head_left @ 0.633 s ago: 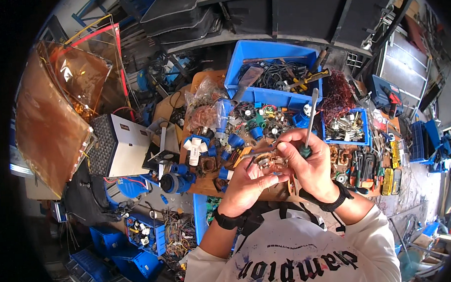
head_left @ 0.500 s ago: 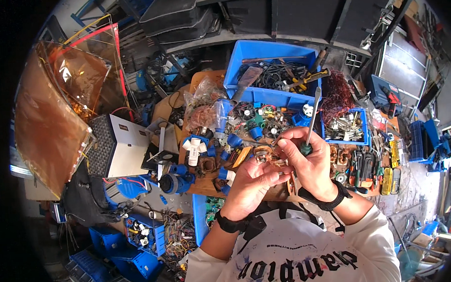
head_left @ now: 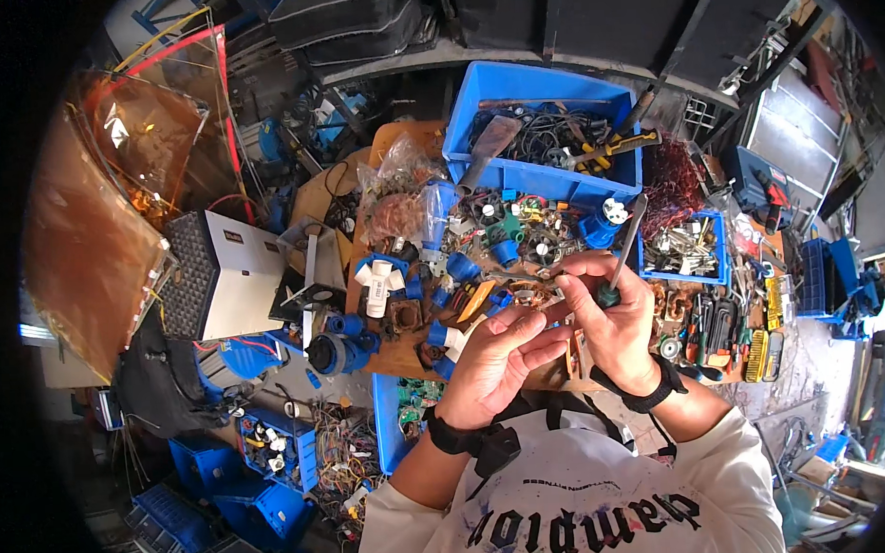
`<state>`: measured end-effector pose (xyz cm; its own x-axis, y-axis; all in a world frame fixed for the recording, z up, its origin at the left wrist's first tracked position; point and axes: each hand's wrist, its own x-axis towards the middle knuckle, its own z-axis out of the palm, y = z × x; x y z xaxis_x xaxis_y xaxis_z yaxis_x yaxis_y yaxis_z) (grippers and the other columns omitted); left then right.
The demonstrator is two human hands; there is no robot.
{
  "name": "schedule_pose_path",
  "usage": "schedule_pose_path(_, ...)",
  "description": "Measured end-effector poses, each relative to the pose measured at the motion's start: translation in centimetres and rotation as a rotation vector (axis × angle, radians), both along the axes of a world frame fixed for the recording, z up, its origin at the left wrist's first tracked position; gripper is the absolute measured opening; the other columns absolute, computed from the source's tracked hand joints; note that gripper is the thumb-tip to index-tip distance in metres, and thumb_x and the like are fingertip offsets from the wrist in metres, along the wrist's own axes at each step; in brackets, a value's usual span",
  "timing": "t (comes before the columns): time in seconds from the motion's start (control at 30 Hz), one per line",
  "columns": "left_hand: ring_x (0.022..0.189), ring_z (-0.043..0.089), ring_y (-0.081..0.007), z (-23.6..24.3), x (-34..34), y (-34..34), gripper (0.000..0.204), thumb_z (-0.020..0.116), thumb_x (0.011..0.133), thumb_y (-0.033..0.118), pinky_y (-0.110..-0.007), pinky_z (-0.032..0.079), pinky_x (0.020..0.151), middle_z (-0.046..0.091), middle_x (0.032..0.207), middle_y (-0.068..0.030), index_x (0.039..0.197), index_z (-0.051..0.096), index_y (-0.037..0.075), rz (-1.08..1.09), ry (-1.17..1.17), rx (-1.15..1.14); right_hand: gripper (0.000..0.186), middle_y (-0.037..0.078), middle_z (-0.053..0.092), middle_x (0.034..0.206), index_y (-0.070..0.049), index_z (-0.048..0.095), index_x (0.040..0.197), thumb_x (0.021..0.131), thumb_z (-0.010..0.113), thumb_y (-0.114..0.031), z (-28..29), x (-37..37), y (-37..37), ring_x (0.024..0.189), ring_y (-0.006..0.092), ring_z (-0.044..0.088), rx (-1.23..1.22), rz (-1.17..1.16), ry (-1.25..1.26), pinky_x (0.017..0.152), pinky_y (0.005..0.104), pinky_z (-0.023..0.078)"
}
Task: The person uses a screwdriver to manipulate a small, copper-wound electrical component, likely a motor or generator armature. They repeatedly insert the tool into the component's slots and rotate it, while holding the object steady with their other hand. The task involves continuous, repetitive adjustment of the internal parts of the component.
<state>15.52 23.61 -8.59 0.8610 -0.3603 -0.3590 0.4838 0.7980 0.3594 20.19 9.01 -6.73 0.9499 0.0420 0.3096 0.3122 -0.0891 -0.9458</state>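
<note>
My right hand (head_left: 612, 319) is closed round a screwdriver (head_left: 628, 239); its metal shaft points up and away, and part of its dark green handle shows in the palm. The thumb and forefinger of that hand pinch together at a small copper-wound coil (head_left: 534, 296). My left hand (head_left: 496, 362) meets it from the other side, thumb over bent fingers, gripping the near side of the coil. Most of the coil is hidden by the fingers. Just beyond lie a yellow flat piece (head_left: 477, 303) and blue plastic plug parts (head_left: 462, 267).
A large blue crate (head_left: 556, 180) of cables and tools stands at the back of the wooden table (head_left: 397, 358). Right of my hands are a small blue bin (head_left: 724, 252) of metal parts and a yellow brush (head_left: 757, 355). White-and-blue fittings (head_left: 377, 287) lie left.
The view has shifted slightly. The coil now shows less between my hands, and its loose copper strands are hardly visible. The screwdriver shaft leans further right.
</note>
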Motion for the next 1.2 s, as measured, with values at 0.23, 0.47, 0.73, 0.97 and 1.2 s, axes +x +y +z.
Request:
schedule_pose_path(0.23,0.098,0.065,-0.0217,-2.6,1.7,2.0,0.012,0.058,0.092,0.009,-0.032,0.054,0.089,0.064,0.106,-0.0124,0.101,0.059,0.002,-0.001,0.1,-0.08,0.01,0.004,0.066,0.085,-0.002,0.064,0.09,0.082,0.07,-0.005,-1.1,1.6,1.6,0.061,0.0085,0.052,-0.097,-0.008,0.023,0.057,0.0229,0.044)
schedule_pose_path(0.47,0.094,0.065,-0.0203,-4.9,3.5,4.2,0.011,0.058,0.091,0.008,-0.031,0.056,0.085,0.065,0.097,-0.0079,0.101,0.06,0.002,0.002,0.082,-0.08,0.01,-0.001,0.063,0.076,-0.002,0.063,0.093,0.085,0.068,-0.006,-2.3,3.7,3.5,0.058,0.002,0.05,0.028,-0.061,0.257,0.051,0.0181,0.041)
schedule_pose_path(0.73,0.093,0.067,-0.0221,-8.3,5.8,8.4,0.01,0.056,0.091,0.003,-0.033,0.057,0.084,0.066,0.096,-0.0096,0.1,0.061,0.003,0.115,0.071,-0.142,0.006,-0.001,0.061,0.072,-0.004,0.063,0.093,0.089,0.063,-0.008,-3.4,7.2,4.6,0.046,0.0029,0.047,0.182,-0.21,0.373,0.039,0.0179,0.038)
schedule_pose_path(0.97,0.096,0.065,-0.022,-13.7,9.8,15.3,0.011,0.056,0.091,0.003,-0.032,0.054,0.088,0.065,0.098,-0.0097,0.101,0.059,0.001,0.274,0.11,-0.029,0.007,-0.003,0.051,0.063,-0.006,0.06,0.095,0.092,0.059,-0.012,-4.4,9.1,3.2,0.046,0.0034,0.042,0.194,-0.308,0.433,0.039,0.0204,0.039)
schedule_pose_path(1.2,0.088,0.068,-0.0247,-19.5,17.9,25.1,0.014,0.064,0.086,0.004,-0.032,0.058,0.081,0.068,0.093,-0.0155,0.098,0.063,-0.002,0.452,0.144,0.657,0.01,-0.004,0.044,0.057,-0.006,0.058,0.092,0.093,0.06,-0.016,-4.8,9.0,1.7,0.042,0.0036,0.039,0.177,-0.385,0.463,0.037,0.0187,0.035)
